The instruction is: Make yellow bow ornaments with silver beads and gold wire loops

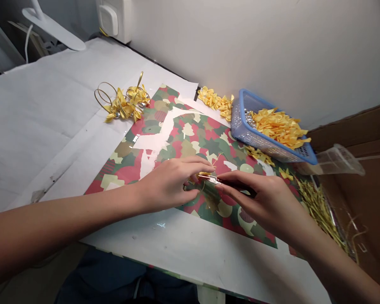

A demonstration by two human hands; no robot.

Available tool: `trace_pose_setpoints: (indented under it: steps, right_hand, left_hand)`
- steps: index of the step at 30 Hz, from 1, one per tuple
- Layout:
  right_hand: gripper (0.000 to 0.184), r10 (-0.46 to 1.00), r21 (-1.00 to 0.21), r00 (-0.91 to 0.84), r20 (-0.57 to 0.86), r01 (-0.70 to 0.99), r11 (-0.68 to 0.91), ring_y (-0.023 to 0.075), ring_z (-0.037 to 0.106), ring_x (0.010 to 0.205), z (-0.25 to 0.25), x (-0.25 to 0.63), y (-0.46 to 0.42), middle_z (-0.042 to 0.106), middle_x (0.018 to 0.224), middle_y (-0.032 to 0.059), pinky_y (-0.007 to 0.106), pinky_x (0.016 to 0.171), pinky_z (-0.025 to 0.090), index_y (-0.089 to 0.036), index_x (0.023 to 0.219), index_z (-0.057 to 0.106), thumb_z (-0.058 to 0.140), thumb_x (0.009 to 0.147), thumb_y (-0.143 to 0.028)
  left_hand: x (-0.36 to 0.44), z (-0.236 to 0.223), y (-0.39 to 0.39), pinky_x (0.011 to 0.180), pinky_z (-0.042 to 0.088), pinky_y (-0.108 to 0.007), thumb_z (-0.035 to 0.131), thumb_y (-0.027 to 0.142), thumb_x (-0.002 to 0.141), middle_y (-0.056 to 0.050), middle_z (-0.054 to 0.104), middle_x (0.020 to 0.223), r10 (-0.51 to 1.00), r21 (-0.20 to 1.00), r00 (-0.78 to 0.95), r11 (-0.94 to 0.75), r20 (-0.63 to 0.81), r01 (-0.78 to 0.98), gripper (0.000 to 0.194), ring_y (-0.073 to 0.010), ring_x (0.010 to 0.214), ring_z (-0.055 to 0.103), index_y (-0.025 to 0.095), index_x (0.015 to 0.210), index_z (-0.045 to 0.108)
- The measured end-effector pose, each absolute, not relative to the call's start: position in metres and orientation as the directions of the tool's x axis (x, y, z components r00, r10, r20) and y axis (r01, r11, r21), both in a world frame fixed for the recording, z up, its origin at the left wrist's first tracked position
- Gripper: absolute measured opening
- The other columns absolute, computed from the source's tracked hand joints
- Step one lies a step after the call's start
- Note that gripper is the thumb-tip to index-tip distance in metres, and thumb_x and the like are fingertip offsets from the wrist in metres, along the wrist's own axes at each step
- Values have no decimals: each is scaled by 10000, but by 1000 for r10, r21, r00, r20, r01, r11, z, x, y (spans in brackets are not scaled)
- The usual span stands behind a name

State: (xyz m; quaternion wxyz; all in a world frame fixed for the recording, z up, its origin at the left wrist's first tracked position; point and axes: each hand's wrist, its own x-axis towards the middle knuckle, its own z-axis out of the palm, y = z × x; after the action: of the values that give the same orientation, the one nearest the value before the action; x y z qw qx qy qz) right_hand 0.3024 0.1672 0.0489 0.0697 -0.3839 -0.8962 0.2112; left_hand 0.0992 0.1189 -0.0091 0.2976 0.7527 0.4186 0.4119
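Observation:
My left hand (pixel 169 183) is closed round a small yellow ribbon piece (pixel 204 173), mostly hidden by the fingers. A thin gold wire (pixel 218 158) sticks out above its fingertips. In my right hand (pixel 266 198) is a pair of pliers (pixel 213 179) with silver jaws and dark handles. The jaws point left and meet the yellow piece at my left fingertips; whether they grip it cannot be made out. Both hands are over the red and green patterned paper (pixel 190 139) on the table.
Finished-looking gold wire loops with yellow bows (pixel 123 103) lie at the back left. A blue basket (pixel 274 156) holds yellow bows and silver bits. More yellow bows (pixel 215 101) lie beside it. Gold wire stems (pixel 319 209) and a clear plastic cup (pixel 343 160) are at the right, by cardboard (pixel 364 169).

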Motion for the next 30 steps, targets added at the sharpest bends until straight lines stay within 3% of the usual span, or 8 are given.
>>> trace_pose_setpoints:
  steps: [5, 9, 15, 21, 26, 30]
  right_hand:
    - [154, 729, -440, -683, -53, 671, 597, 144, 649, 515, 51, 308, 167, 741, 696, -4, 243, 497, 498, -218, 875, 684, 547, 896, -287]
    - [163, 757, -416, -652, 32, 680, 603, 172, 682, 584, 48, 320, 171, 752, 747, 18, 262, 535, 522, -214, 881, 678, 587, 873, -348]
    - [225, 795, -322, -591, 136, 733, 600, 209, 691, 641, 24, 340, 187, 730, 774, 59, 308, 576, 531, -193, 898, 650, 560, 893, -400]
    - [187, 755, -320, -630, 180, 688, 651, 226, 672, 813, 13, 335, 192, 664, 921, 83, 345, 707, 537, -201, 1014, 629, 531, 926, -334]
    - [194, 704, -395, -642, 303, 588, 706, 222, 644, 925, 20, 312, 187, 620, 1056, 108, 347, 773, 536, -210, 1121, 559, 508, 939, -254]
    - [152, 678, -525, -670, 301, 477, 705, 191, 634, 848, 22, 290, 184, 627, 1020, 98, 323, 728, 530, -199, 1067, 565, 478, 945, -214]
  left_hand:
    - [98, -8, 118, 545, 508, -211, 567, -31, 708, -121, 666, 1190, 877, 793, 311, -470, 367, 389, 457, -127, 773, 661, 87, 1146, 622]
    - [97, -6, 118, 555, 522, -211, 558, -4, 729, -103, 647, 1234, 885, 806, 317, -448, 340, 387, 468, -124, 777, 665, 138, 1172, 612]
    - [97, -6, 117, 565, 539, -207, 538, 22, 776, -111, 629, 1280, 877, 796, 296, -471, 378, 380, 452, -144, 884, 666, 144, 1205, 607]
    - [96, -3, 120, 699, 570, -246, 539, 89, 858, -85, 670, 1204, 845, 732, 231, -534, 483, 423, 338, -155, 991, 641, 178, 1175, 616]
    - [85, 3, 125, 812, 550, -330, 557, 95, 836, -82, 651, 1204, 911, 727, 19, -340, 411, 596, 368, -186, 1031, 621, 199, 1188, 590]
    - [79, 7, 129, 957, 465, -481, 539, 145, 839, -92, 618, 1211, 934, 691, -96, -183, 344, 699, 199, -259, 1149, 570, 204, 1009, 624]
